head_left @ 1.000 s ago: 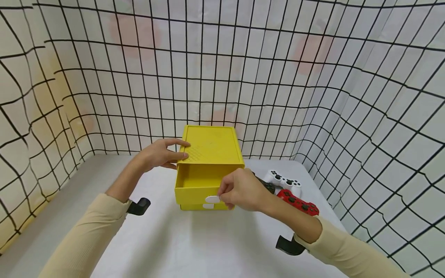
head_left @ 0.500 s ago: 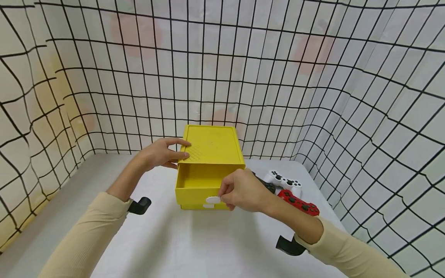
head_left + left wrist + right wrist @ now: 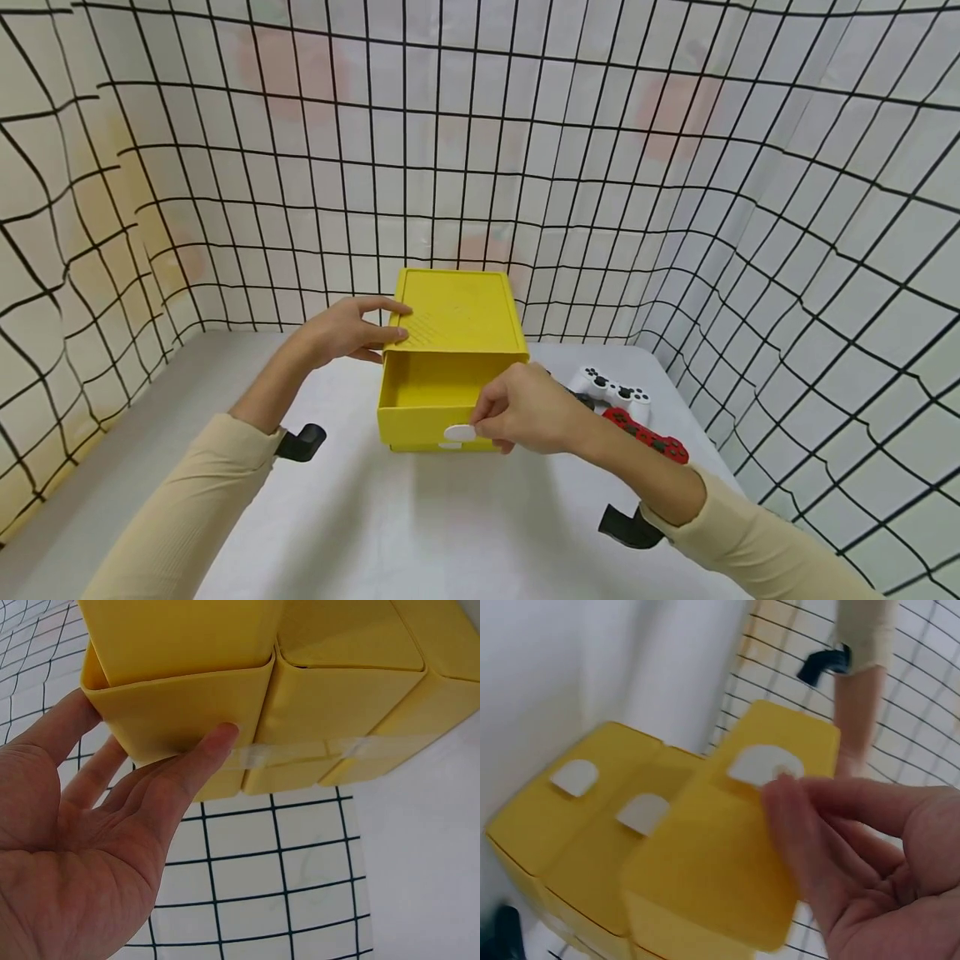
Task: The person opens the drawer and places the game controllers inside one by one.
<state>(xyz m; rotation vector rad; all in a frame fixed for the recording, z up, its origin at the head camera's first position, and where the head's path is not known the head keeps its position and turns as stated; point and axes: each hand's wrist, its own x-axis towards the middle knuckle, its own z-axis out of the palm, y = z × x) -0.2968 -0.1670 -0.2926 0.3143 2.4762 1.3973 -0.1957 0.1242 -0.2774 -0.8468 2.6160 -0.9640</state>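
A yellow drawer box stands on the white table, its top drawer pulled partway out. The visible inside of that drawer holds nothing. My right hand pinches the drawer's white tab between thumb and fingertips; the right wrist view shows the grip on the tab up close. At the box's left edge my left hand rests with extended fingers, some on the top and others down the side. In the left wrist view, a fingertip presses the yellow side wall.
Right of the box lie a white game controller, a red one and a dark one mostly hidden behind my right hand. Two lower drawers with white tabs are pushed in. Black wire mesh encloses the back and sides.
The top drawer's front has come very slightly forward with my right hand, covering more of the tab below. My left hand stays in place on the box.
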